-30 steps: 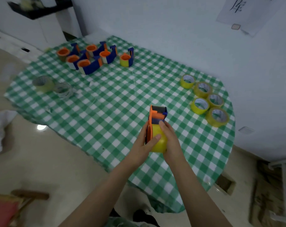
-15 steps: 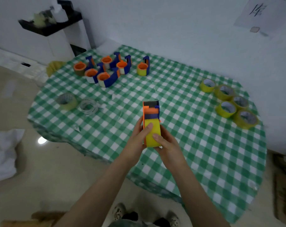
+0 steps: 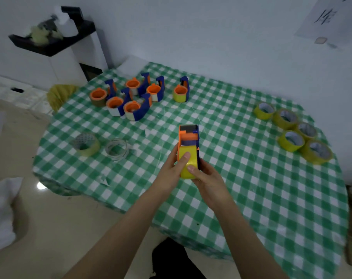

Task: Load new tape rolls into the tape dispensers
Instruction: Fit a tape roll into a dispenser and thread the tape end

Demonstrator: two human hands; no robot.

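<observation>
An orange and blue tape dispenser (image 3: 188, 137) with a yellow tape roll (image 3: 188, 165) in it is held above the middle of the green checked table (image 3: 251, 198). My left hand (image 3: 171, 172) grips its left side, thumb on the yellow roll. My right hand (image 3: 208, 181) holds it from the right and below. Several more orange and blue dispensers (image 3: 135, 97) stand grouped at the far left. Several loose yellow tape rolls (image 3: 291, 130) lie at the right edge.
A pale used roll (image 3: 86, 144) and a thin empty core ring (image 3: 116, 148) lie at the table's left side. A black shelf (image 3: 52, 40) stands beyond the far left corner. White cloth (image 3: 2, 210) lies on the floor at the left.
Both hands have turned the dispenser so its yellow roll faces me more squarely, my left thumb sliding onto the roll. The view has tilted up and shifted left.
</observation>
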